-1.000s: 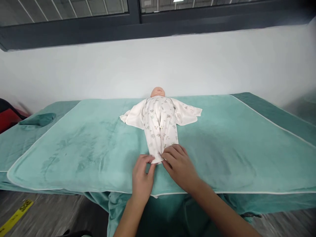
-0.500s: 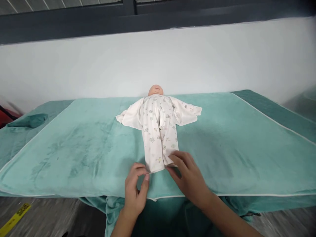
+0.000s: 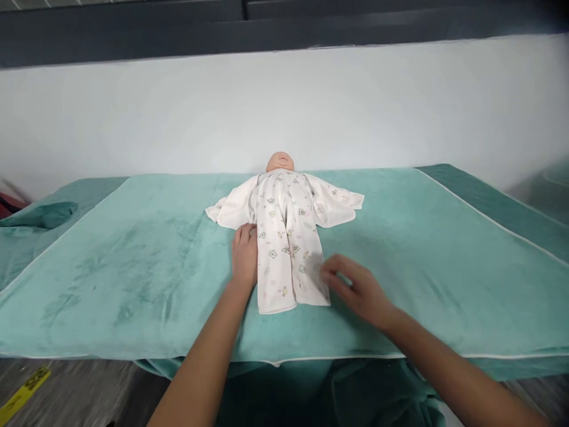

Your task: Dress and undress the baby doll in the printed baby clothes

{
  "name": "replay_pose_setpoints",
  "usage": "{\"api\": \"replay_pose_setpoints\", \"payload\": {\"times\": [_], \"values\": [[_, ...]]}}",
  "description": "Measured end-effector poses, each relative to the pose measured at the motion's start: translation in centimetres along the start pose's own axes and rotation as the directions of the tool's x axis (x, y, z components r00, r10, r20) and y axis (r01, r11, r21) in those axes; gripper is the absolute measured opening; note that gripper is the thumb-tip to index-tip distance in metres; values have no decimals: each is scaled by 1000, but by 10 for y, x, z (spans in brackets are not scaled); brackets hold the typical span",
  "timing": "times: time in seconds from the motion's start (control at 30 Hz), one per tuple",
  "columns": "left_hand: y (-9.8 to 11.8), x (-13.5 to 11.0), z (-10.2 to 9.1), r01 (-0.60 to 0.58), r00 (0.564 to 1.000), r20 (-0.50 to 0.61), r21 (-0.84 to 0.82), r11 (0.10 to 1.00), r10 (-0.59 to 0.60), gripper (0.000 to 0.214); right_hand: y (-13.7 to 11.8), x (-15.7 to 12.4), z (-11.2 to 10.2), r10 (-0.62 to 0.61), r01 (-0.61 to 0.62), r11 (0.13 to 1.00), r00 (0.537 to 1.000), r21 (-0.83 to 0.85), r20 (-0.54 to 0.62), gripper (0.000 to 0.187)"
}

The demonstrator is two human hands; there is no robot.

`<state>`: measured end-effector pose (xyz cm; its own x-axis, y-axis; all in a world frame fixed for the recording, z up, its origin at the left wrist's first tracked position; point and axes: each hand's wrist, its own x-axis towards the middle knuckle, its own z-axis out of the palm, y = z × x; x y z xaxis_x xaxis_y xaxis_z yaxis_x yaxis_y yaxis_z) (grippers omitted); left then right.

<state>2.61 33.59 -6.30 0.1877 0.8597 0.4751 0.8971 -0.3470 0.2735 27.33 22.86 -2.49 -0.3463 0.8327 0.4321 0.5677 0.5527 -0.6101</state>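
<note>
A doll (image 3: 280, 161) lies on its back at the far side of the bed, its head showing above the clothes. White printed baby trousers (image 3: 273, 267) are spread over its front, both legs straight toward me. From under them a white baby top (image 3: 335, 204) reaches out to both sides, sleeves spread. My left hand (image 3: 244, 255) rests flat along the left edge of the trousers, fingers stretched forward near the top's hem. Beside the right trouser leg is my right hand (image 3: 355, 290), bent and blurred; whether its fingertips touch the cloth is unclear.
A green plush cover (image 3: 133, 279) with white piping lies over the bed. Behind it stands a white wall (image 3: 155, 118) under a dark frame (image 3: 178, 29). Folded green cloth (image 3: 40, 216) lies at the left, and a yellow strip (image 3: 24, 394) marks the floor.
Both hands have left the trouser hems. My left hand has moved up along the left side, my right hand outward to the right. The right trouser leg now lies flatter and straighter.
</note>
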Motion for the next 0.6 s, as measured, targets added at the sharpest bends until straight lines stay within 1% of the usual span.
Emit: {"api": "replay_pose_setpoints", "payload": {"times": [0.03,0.07,0.1,0.13,0.17,0.27,0.33,0.43,0.53,0.6], "values": [[-2,7,4,9,1000,-9,24,1000,-9,34,14,11,-1,43,-50,995,995,-83,-88,9],[-4,13,7,18,1000,-12,43,999,-17,36,28,23,-1,46,-72,980,989,-183,-142,11],[-6,18,9,26,1000,-9,60,998,-25,37,41,34,1,39,-83,955,987,-285,-158,17],[-7,23,11,35,999,-1,75,997,-35,38,52,46,4,47,-100,922,988,-375,-146,22],[-8,27,13,47,999,8,90,995,-48,39,62,56,7,65,-114,888,990,-446,-123,24],[-9,35,14,75,996,40,119,990,-80,36,77,81,18,138,-147,795,989,-588,-61,17],[-8,37,14,85,995,50,131,988,-92,31,79,90,22,142,-132,754,989,-644,-36,17],[-7,37,12,96,994,30,151,984,-101,24,80,92,22,102,-97,743,994,-662,-31,17],[-6,32,8,107,994,-8,168,980,-108,22,82,84,17,38,-62,759,998,-649,-50,17],[-4,24,4,113,994,-27,170,979,-110,22,84,74,12,-9,-18,769,999,-639,-39,18]]}}
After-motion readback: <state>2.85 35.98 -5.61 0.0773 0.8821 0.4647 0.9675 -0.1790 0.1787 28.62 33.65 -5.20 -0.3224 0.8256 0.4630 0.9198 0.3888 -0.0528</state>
